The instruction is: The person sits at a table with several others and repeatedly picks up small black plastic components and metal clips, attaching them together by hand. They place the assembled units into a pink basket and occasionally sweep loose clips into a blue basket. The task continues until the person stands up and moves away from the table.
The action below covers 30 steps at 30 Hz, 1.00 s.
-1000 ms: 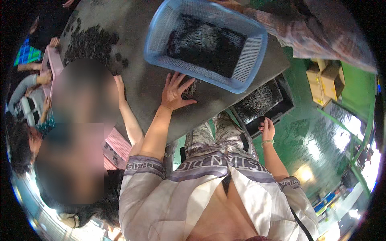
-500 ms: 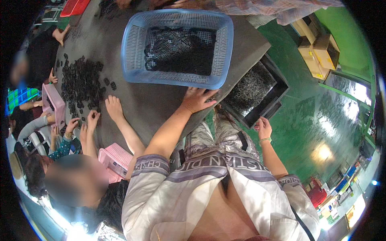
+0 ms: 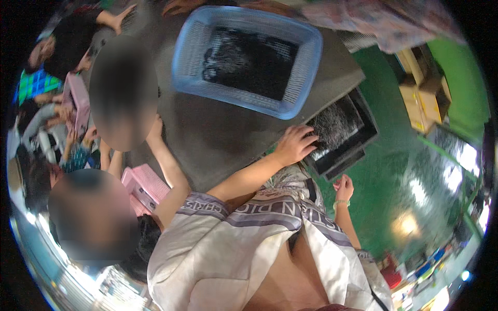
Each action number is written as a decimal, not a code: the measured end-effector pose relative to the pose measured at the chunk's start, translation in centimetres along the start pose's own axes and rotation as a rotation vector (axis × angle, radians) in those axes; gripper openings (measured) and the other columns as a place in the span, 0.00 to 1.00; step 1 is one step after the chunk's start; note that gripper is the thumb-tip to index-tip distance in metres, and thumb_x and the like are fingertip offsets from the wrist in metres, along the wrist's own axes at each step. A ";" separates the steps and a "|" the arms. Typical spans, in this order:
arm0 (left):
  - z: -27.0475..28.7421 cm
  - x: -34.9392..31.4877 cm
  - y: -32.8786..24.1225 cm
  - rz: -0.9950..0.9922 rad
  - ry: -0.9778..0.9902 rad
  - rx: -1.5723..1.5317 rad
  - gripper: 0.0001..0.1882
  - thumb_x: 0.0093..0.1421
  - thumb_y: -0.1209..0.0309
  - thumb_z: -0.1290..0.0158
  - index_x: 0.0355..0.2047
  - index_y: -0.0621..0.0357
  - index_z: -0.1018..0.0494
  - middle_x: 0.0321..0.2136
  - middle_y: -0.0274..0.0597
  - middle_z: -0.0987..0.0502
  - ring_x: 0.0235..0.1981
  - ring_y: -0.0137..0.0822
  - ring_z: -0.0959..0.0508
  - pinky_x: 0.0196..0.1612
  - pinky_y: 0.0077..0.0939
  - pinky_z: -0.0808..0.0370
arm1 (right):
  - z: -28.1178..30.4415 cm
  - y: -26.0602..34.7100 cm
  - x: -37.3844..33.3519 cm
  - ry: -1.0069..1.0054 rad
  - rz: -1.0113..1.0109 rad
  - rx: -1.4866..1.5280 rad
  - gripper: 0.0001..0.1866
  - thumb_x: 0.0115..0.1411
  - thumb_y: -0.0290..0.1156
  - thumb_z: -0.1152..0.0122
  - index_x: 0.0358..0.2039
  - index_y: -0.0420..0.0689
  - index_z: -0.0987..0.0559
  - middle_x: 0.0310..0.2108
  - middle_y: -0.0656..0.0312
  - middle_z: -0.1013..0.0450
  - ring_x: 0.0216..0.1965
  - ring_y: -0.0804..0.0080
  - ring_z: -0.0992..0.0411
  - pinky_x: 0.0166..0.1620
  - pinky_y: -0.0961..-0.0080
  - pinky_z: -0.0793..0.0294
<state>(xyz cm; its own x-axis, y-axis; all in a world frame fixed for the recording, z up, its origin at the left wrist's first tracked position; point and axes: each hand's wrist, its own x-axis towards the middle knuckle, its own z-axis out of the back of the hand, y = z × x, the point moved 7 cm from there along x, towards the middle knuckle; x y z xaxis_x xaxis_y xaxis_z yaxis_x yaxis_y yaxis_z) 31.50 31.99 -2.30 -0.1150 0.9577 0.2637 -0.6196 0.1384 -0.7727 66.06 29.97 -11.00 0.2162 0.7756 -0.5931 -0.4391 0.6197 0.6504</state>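
Observation:
My left hand (image 3: pixel 297 146) reaches over the near-left edge of a black crate (image 3: pixel 346 161), fingers apart and slightly bent, with nothing seen in it. Inside the crate lies a heap of small, thin, shiny dark pieces (image 3: pixel 334 123); blur hides their kind. Beyond the crate's near corner, my right hand (image 3: pixel 343 188) hangs with its fingers curled together; whether anything is between them is hidden. Ahead of my left hand, a blue plastic basket (image 3: pixel 249 101) stands on the dark table (image 3: pixel 207 137), holding small black pieces (image 3: pixel 254 62).
At my left a co-worker's arm (image 3: pixel 168 158) reaches onto the table beside a pink basket (image 3: pixel 145 187). Another pink basket (image 3: pixel 78 106) stands further left among more people. Cardboard boxes (image 3: pixel 423 101) stand on the green floor (image 3: pixel 384 202) at the right.
My left hand has left the blue basket's near rim and moved right to the black crate. My right hand has come away from the crate's corner. The whole view has shifted.

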 end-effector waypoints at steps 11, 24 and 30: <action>15.5 -12.2 8.3 0.447 -0.388 0.386 0.14 0.51 0.69 0.43 0.39 0.51 0.28 0.43 0.44 0.31 0.46 0.48 0.31 0.49 0.45 0.35 | -21.9 21.1 -12.6 0.690 1.121 -0.540 0.14 0.53 0.30 0.41 0.40 0.41 0.23 0.34 0.54 0.26 0.39 0.55 0.28 0.46 0.63 0.33; 39.7 -11.8 25.9 0.753 -0.969 0.807 0.21 0.51 0.73 0.45 0.47 0.59 0.31 0.47 0.46 0.31 0.53 0.50 0.35 0.55 0.44 0.38 | -47.5 26.0 -19.8 0.923 1.537 -0.957 0.35 0.54 0.36 0.41 0.61 0.43 0.42 0.65 0.49 0.54 0.66 0.50 0.54 0.64 0.55 0.52; 36.2 -14.6 26.1 0.896 -0.873 0.798 0.18 0.49 0.72 0.44 0.42 0.55 0.29 0.43 0.46 0.32 0.48 0.48 0.34 0.53 0.44 0.39 | -48.8 25.8 -18.5 0.767 1.552 -1.215 0.37 0.57 0.42 0.46 0.64 0.45 0.47 0.66 0.50 0.56 0.65 0.50 0.53 0.64 0.54 0.53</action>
<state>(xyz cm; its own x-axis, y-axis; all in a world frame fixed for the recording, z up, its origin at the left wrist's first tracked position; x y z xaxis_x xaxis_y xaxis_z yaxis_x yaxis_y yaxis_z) -11.14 12.51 -5.40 -0.9192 0.1572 0.3610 -0.3118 -0.8504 -0.4238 8.18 25.72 -6.40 -0.9689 0.0662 -0.2382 -0.1408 -0.9398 0.3113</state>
